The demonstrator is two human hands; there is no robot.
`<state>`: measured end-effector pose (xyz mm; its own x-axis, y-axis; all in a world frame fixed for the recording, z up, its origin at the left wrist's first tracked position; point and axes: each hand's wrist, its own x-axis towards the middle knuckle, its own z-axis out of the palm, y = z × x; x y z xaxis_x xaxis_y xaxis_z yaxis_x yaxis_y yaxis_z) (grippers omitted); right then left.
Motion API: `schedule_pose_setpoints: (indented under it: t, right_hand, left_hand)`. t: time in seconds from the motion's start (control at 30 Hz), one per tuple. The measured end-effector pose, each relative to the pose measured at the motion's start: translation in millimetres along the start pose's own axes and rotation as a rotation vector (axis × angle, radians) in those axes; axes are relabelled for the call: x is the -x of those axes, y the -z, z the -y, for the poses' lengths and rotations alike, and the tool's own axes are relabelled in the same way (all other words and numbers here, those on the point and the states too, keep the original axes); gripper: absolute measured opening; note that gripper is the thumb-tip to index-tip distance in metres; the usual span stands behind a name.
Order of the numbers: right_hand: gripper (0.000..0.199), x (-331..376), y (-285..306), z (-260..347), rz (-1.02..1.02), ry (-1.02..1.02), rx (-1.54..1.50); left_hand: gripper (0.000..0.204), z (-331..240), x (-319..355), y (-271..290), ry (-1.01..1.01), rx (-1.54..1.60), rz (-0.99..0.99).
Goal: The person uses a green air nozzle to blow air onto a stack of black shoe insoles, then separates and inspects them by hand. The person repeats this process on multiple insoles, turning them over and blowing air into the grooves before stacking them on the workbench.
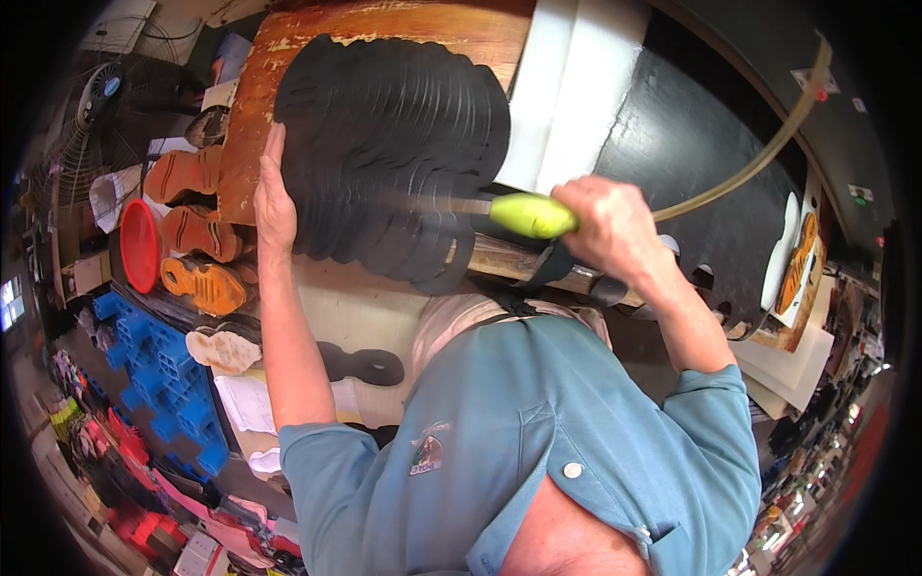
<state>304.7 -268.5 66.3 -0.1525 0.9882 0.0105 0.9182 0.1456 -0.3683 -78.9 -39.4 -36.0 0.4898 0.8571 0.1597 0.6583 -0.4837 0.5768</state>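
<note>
A broad, overlapping fan of thin black shoe soles [384,144] lies over a reddish-brown wooden board. My left hand [276,197] presses flat along the left edge of the fan, fingers straight and together, thumb side hidden. In my closed right hand [615,226] is a brush-like tool with a lime-green handle [531,216]. Its slim light shaft points left over the lower part of the soles, and its tip is blurred. A yellowish hose [744,178] runs from behind that hand up to the upper right; where it joins the tool is hidden.
Left of the board [480,24] are brown sole shapes [197,230], an orange sole [204,285], a red round dish [140,247] and blue plastic pieces [158,370]. A fan [101,106] stands beyond. A single dark sole [360,365] lies below; a black surface [711,125] extends right.
</note>
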Motion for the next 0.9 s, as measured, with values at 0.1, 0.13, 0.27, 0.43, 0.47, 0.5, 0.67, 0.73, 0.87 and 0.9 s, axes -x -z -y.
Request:
schedule_pose_setpoints:
  t: [0.1,0.13,0.27,0.43,0.47,0.5,0.67,0.73,0.87,0.9]
  right_hand:
    - [0.019,-9.4,6.3,3.0,0.051,0.031,0.034]
    - [0.020,-9.8,7.6,5.7,0.130,0.098,0.007]
    - [0.022,-19.9,9.1,9.5,0.073,0.079,-0.032]
    - [0.016,-79.0,9.3,-12.7,-0.022,-0.066,0.020]
    - [0.014,-89.9,9.7,-15.8,-0.048,-0.095,0.018]
    - [0.014,-99.1,11.1,-18.5,-0.071,-0.096,0.022]
    - [0.019,-100.5,11.0,-4.4,0.132,0.072,-0.030]
    - [0.020,-97.1,11.5,-2.2,0.263,0.150,0.028]
    - [0.023,-122.3,20.0,-30.0,0.022,-0.125,0.091]
    - [0.026,-130.5,21.9,-38.5,-0.014,-0.139,0.096]
  left_hand:
    - [0.064,-0.6,-0.1,1.8,0.010,0.016,-0.008]
    - [0.064,-0.8,-0.1,2.0,0.010,0.022,-0.010]
    - [0.066,-1.7,0.3,1.8,0.021,0.035,-0.023]
    - [0.068,-4.4,2.4,0.8,0.040,0.045,-0.031]
    - [0.068,-4.8,3.8,1.0,0.057,0.036,-0.038]
    - [0.070,-5.1,3.3,-0.9,0.032,0.065,-0.054]
    - [0.065,-4.6,5.0,-3.2,0.017,0.086,-0.077]
    - [0.063,-4.4,6.1,-2.4,0.006,0.090,-0.088]
    - [0.060,-5.0,6.5,0.1,-0.015,0.091,-0.112]
    - [0.059,-5.6,6.1,0.5,-0.017,0.091,-0.115]
